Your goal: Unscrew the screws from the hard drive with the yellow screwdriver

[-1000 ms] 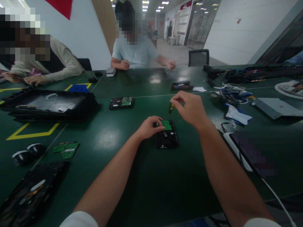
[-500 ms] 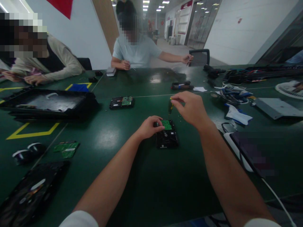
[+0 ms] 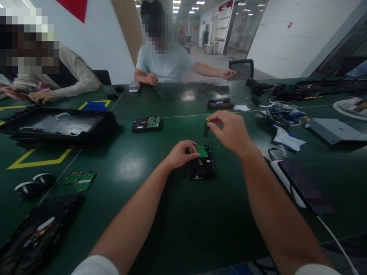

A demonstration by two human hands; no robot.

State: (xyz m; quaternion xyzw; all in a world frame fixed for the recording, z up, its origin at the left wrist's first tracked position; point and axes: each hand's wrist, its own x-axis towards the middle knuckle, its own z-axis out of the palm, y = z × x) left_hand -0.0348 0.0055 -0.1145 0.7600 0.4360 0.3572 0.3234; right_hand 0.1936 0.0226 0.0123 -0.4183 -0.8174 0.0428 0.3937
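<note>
A black hard drive with a green circuit board lies on the table in front of me. My left hand is closed at its left far side, thumb and fingers pressed on the drive and holding it down. Above the board's far end, my right hand pinches the top of a screwdriver with a dark and yellow handle. The screwdriver stands upright, its thin shaft pointing down at the drive. Whether its tip sits in a screw is too small to make out.
A second hard drive lies farther left, near a black tray. Loose circuit boards and a large black drive are at near left. To the right are a phone, gloves and a metal box. Two people sit opposite.
The screwdriver's handle has turned a little between my right fingers, its yellow stripe no longer showing. My left hand and the drive stay put. The hand of the person opposite has shifted slightly.
</note>
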